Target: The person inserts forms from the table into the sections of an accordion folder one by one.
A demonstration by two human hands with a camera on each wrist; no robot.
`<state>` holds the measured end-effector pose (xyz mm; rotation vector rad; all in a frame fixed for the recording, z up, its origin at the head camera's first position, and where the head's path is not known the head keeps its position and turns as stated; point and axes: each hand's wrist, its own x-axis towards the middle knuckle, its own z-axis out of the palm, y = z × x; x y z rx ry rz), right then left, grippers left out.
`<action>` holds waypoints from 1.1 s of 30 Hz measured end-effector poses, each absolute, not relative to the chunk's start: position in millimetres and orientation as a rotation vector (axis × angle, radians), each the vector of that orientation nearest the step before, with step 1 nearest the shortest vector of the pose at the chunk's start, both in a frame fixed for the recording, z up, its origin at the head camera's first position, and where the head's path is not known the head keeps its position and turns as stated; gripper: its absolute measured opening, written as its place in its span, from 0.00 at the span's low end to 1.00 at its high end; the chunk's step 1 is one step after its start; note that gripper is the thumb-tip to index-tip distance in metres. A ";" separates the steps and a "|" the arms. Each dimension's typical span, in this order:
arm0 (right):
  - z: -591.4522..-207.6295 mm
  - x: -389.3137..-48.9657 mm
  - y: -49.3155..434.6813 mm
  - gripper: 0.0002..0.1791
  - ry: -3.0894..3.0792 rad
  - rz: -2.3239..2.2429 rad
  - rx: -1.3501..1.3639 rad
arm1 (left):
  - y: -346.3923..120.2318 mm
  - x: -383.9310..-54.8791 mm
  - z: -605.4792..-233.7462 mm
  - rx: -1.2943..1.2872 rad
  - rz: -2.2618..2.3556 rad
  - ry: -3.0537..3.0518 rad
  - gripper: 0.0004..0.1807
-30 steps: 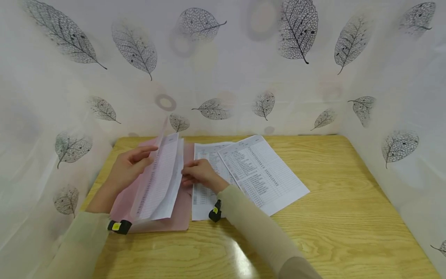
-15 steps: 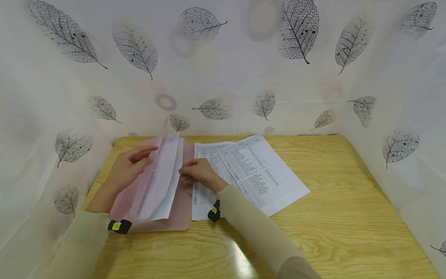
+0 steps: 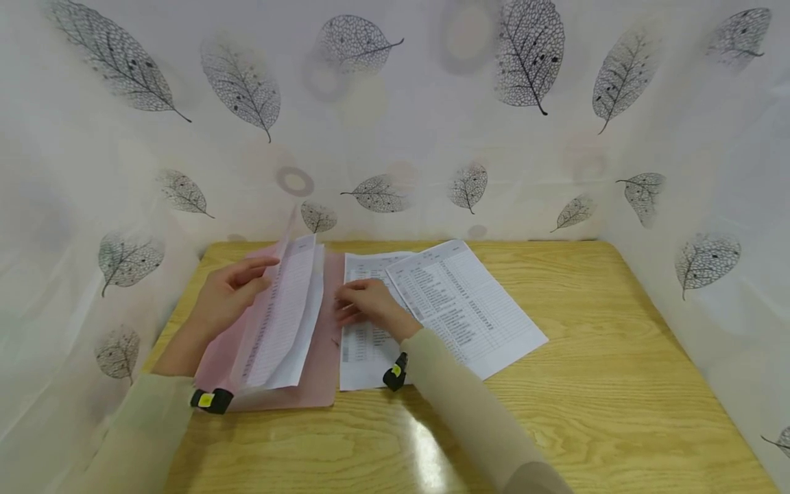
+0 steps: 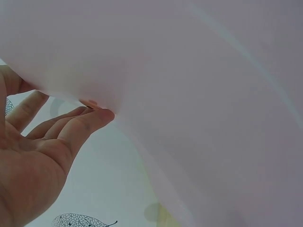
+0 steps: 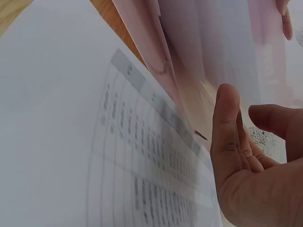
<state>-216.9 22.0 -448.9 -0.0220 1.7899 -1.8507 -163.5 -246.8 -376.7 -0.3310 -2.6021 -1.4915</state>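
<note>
A pink folder [image 3: 322, 374] lies on the table's left, its translucent cover [image 4: 199, 94] standing raised. My left hand [image 3: 227, 293] pinches the cover's edge between thumb and fingers. Inside, printed sheets [image 3: 282, 322] lean up with it, their right edges curling loose. My right hand [image 3: 373, 305] is just right of those sheets, above a printed sheet [image 3: 364, 367] beside the folder. In the right wrist view its thumb and fingers are apart, with nothing between them. A second printed sheet [image 3: 475, 309] lies slanted, overlapping the first.
The wood-grain table [image 3: 605, 391] runs to the right and front. A pale curtain [image 3: 395, 137] with leaf prints encloses it at the back and both sides. Each wrist wears a black strap [image 3: 212, 401] with a yellow mark.
My right hand has drawn back to the right, away from the sheets' edge in the folder, its fingers parted. The left hand and the raised cover have stayed in place.
</note>
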 end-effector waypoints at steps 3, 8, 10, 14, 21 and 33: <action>-447.1 -219.3 34.5 0.21 1.826 -1.842 -0.030 | -247.1 -163.6 -377.0 -0.328 -1.493 -2.601 0.19; -445.4 -223.4 56.2 0.20 1.892 -1.844 0.000 | -247.1 -163.3 -377.4 -0.339 -1.499 -2.596 0.19; -444.0 -224.2 64.7 0.20 1.917 -1.842 0.017 | -247.4 -163.3 -377.4 -0.339 -1.498 -2.601 0.19; -441.0 -225.2 81.0 0.21 1.969 -1.830 0.037 | -248.3 -164.0 -378.9 -0.333 -1.484 -2.621 0.20; -435.6 -224.2 109.1 0.23 2.062 -1.763 0.059 | -249.2 -165.9 -381.0 -0.331 -1.475 -2.634 0.20; -432.3 -221.1 159.6 0.25 2.177 -1.671 0.108 | -249.2 -166.6 -383.2 -0.339 -1.475 -2.627 0.20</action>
